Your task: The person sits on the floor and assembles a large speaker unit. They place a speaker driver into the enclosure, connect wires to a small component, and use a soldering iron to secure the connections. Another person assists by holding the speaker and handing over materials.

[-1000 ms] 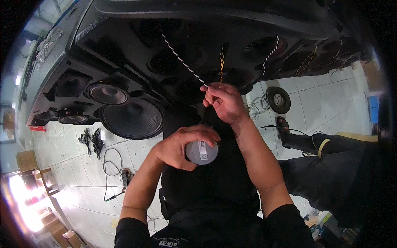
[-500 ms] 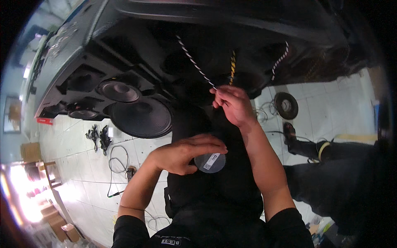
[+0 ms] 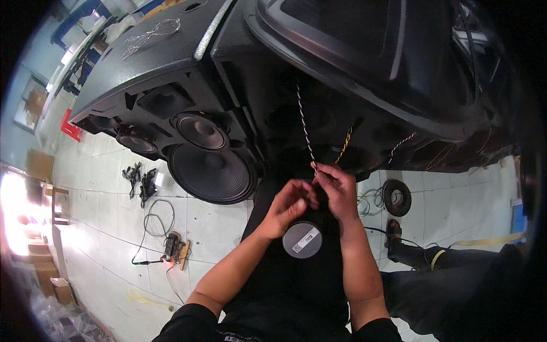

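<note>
A black-and-white twisted wire [image 3: 304,122] hangs out of the dark speaker cabinet [image 3: 273,85] in front of me. My right hand [image 3: 338,189] pinches its lower end between thumb and fingers. Close beside it on the left, my left hand [image 3: 289,206] is curled, fingertips near the wire's end; what they hold, if anything, is too small to make out. On my dark-clothed lap, below both hands and apart from them, rests a round grey disc-shaped part [image 3: 302,240] with a white label. A yellow-and-black twisted wire [image 3: 345,145] dangles just right of the held one.
Left stands another cabinet with a large speaker cone [image 3: 212,174] and a smaller one [image 3: 200,131]. On the tiled floor lie black cables [image 3: 148,185], a power strip [image 3: 172,246] and a dark ring [image 3: 396,198]. Another person's leg [image 3: 416,256] extends in from the right.
My left hand has let go of the round part, which now rests on my lap, and has risen beside my right hand. The view has shifted, showing more of the cabinet tops.
</note>
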`<state>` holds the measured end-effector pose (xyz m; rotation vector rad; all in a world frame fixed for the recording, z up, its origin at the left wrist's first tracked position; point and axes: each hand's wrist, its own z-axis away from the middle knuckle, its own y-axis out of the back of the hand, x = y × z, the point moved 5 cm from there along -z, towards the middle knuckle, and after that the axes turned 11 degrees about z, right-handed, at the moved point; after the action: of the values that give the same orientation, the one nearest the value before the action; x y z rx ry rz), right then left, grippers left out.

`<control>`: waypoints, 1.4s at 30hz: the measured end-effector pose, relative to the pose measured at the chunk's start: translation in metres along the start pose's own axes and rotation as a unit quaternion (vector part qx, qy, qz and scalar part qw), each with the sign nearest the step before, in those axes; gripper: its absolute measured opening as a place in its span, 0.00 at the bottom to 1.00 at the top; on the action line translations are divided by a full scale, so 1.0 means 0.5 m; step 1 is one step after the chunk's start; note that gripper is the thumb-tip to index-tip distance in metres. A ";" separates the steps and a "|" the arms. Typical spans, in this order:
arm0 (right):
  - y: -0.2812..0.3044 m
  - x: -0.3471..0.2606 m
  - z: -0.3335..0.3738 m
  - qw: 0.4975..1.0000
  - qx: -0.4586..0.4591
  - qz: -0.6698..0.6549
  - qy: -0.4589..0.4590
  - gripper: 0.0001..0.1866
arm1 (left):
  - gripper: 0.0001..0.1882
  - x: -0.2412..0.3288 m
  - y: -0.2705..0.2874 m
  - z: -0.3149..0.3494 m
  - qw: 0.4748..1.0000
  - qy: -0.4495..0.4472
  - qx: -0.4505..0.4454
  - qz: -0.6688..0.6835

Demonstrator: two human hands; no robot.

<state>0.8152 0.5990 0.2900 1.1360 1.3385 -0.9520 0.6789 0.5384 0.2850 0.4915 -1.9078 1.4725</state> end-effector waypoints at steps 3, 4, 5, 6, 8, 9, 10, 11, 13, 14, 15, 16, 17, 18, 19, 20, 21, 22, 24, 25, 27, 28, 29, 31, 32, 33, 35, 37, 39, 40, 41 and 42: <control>0.001 0.029 -0.007 0.999 0.031 0.040 0.008 0.11 | 0.20 -0.024 0.042 -0.049 0.990 -0.033 0.115 0.073; 0.000 0.028 -0.006 0.998 0.039 0.056 0.013 0.11 | 0.15 -0.039 0.061 -0.058 0.979 -0.049 0.155 0.119; -0.001 0.025 -0.003 0.996 0.050 0.073 0.017 0.11 | 0.15 -0.038 0.054 -0.073 0.976 -0.040 0.191 0.099; -0.001 0.021 -0.002 0.994 0.061 0.089 0.021 0.10 | 0.15 -0.034 0.047 -0.088 0.970 -0.032 0.227 0.078; 0.003 0.004 0.000 0.978 0.090 0.172 0.074 0.10 | 0.13 -0.034 0.043 -0.112 0.965 -0.028 0.254 0.062; 0.004 -0.004 -0.001 0.966 0.105 0.211 0.101 0.10 | 0.13 -0.037 0.051 -0.116 0.970 -0.041 0.239 0.025; 0.001 -0.012 -0.004 0.958 0.112 0.231 0.126 0.10 | 0.12 -0.042 0.060 -0.119 0.973 -0.054 0.224 -0.013; 0.003 -0.016 0.001 0.949 0.121 0.253 0.145 0.10 | 0.12 -0.046 0.056 -0.119 0.975 -0.061 0.208 -0.047; 0.006 -0.022 0.007 0.935 0.140 0.283 0.162 0.10 | 0.08 -0.041 0.055 -0.116 0.963 -0.122 0.202 -0.127; 0.005 -0.025 0.006 0.932 0.148 0.289 0.159 0.09 | 0.07 -0.039 0.057 -0.118 0.957 -0.150 0.200 -0.145; 0.003 -0.027 0.007 0.930 0.156 0.295 0.156 0.08 | 0.06 -0.037 0.058 -0.119 0.950 -0.179 0.197 -0.162; 0.004 -0.023 0.010 0.931 0.174 0.286 0.146 0.08 | 0.06 -0.041 0.066 -0.117 0.950 -0.173 0.209 -0.154; 0.005 -0.019 0.010 0.932 0.192 0.275 0.137 0.07 | 0.06 -0.045 0.069 -0.116 0.950 -0.159 0.227 -0.143; 0.008 -0.016 0.011 0.933 0.210 0.264 0.128 0.07 | 0.06 -0.049 0.071 -0.113 0.950 -0.146 0.244 -0.131; 0.009 -0.018 0.014 0.925 0.218 0.279 0.135 0.07 | 0.07 -0.054 0.073 -0.111 0.949 -0.133 0.261 -0.120; 0.006 -0.025 0.016 0.918 0.225 0.294 0.142 0.07 | 0.06 -0.054 0.076 -0.107 0.943 -0.142 0.271 -0.133; 0.002 -0.032 0.019 0.910 0.232 0.309 0.148 0.07 | 0.06 -0.053 0.079 -0.105 0.936 -0.151 0.282 -0.146; -0.005 -0.040 0.021 0.907 0.227 0.317 0.157 0.07 | 0.06 -0.052 0.082 -0.102 0.929 -0.160 0.292 -0.159; -0.012 -0.054 0.029 0.899 0.219 0.337 0.172 0.08 | 0.06 -0.050 0.073 -0.102 0.933 -0.153 0.306 -0.110; -0.013 -0.056 0.031 0.894 0.215 0.343 0.191 0.08 | 0.06 -0.048 0.070 -0.101 0.934 -0.150 0.313 -0.085; -0.022 -0.056 0.031 0.885 0.203 0.350 0.231 0.08 | 0.06 -0.043 0.071 -0.100 0.940 -0.147 0.304 -0.050; -0.019 -0.055 0.030 0.885 0.208 0.351 0.224 0.07 | 0.06 -0.047 0.076 -0.102 0.942 -0.148 0.301 -0.017; -0.018 -0.051 0.028 0.891 0.200 0.348 0.213 0.07 | 0.06 -0.048 0.082 -0.101 0.942 -0.149 0.301 0.013; -0.011 -0.042 0.024 0.901 0.185 0.342 0.191 0.07 | 0.06 -0.051 0.087 -0.103 0.948 -0.147 0.280 0.041; -0.003 -0.030 0.021 0.921 0.185 0.311 0.144 0.06 | 0.06 -0.048 0.085 -0.104 0.950 -0.145 0.269 0.056; 0.004 -0.016 0.018 0.937 0.184 0.280 0.097 0.06 | 0.07 -0.046 0.083 -0.104 0.954 -0.132 0.260 0.069; 0.016 0.015 0.015 0.959 0.184 0.216 0.001 0.05 | 0.09 -0.045 0.077 -0.106 0.961 -0.104 0.239 0.096; 0.022 0.026 0.006 0.964 0.197 0.160 0.072 0.07 | 0.10 -0.049 0.076 -0.112 0.963 -0.104 0.221 0.116; 0.029 0.027 0.005 0.968 0.189 0.154 0.064 0.07 | 0.10 -0.052 0.071 -0.115 0.965 -0.101 0.210 0.118; 0.033 0.032 0.004 0.964 0.200 0.157 0.072 0.07 | 0.10 -0.054 0.069 -0.115 0.967 -0.098 0.207 0.109; 0.037 0.035 0.003 0.966 0.204 0.146 0.066 0.08 | 0.09 -0.055 0.068 -0.116 0.969 -0.096 0.204 0.101; 0.042 0.037 0.003 0.967 0.207 0.134 0.060 0.08 | 0.08 -0.055 0.070 -0.117 0.971 -0.100 0.212 0.056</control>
<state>0.8368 0.6039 0.2731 1.6722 1.0668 -0.9983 0.6917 0.6015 0.2493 0.7602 -1.7905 1.9846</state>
